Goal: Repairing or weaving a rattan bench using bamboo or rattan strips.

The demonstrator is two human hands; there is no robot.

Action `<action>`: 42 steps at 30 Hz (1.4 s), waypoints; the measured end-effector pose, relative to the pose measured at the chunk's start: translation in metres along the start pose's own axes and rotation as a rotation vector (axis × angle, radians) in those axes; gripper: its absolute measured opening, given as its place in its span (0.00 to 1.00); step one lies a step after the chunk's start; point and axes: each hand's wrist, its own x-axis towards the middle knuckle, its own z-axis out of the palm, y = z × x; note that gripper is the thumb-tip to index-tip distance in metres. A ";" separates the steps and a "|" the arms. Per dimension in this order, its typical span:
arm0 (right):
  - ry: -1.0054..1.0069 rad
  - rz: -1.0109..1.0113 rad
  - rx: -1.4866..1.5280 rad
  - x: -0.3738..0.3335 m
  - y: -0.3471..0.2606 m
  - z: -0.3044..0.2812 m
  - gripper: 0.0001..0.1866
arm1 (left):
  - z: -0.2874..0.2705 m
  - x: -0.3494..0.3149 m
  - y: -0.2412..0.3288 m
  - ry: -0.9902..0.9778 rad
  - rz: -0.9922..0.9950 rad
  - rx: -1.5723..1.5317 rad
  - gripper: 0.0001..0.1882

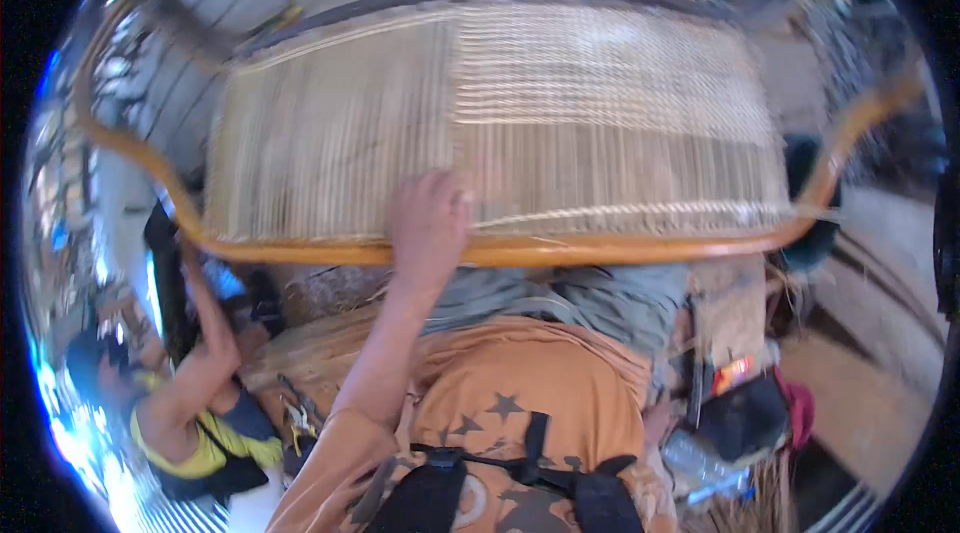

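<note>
My left hand [430,218] reaches over the front rail of a curved wooden frame [560,251] and rests at the near edge of a woven panel [330,133]. Its fingers are curled and close together near the panel's middle. Whatever they may grip is too blurred to make out. Pale lengthwise strands fill the panel's left half. Crosswise weaving covers the far part of the right half. Close to the hand, a pale twisted strand [640,212] runs along the near edge toward the right. My right hand does not show; the panel may hide it.
At the lower left a person in a yellow top [205,443] raises an arm toward the frame's left side. Tools [300,418] lie near that person. On the right are a dark bag [742,418], clear plastic [700,463] and a board [728,323]. My lap is under the rail.
</note>
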 end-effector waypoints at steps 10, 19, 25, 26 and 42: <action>0.294 -0.428 0.325 0.012 -0.004 -0.063 0.13 | 0.013 -0.007 -0.021 0.016 0.023 -0.120 0.09; 0.446 -0.412 0.248 0.098 0.007 -0.081 0.09 | -0.009 0.004 -0.031 -0.135 -0.333 -0.150 0.11; 0.269 -0.529 0.255 0.112 0.020 -0.075 0.10 | 0.020 0.038 -0.037 -0.023 -0.158 0.119 0.21; 0.311 -0.576 0.234 0.117 0.032 -0.068 0.09 | 0.020 0.043 -0.032 -0.006 -0.183 0.125 0.23; -0.136 -0.427 1.415 -0.035 -0.180 -0.231 0.13 | 0.028 0.058 -0.038 -0.013 -0.234 0.218 0.24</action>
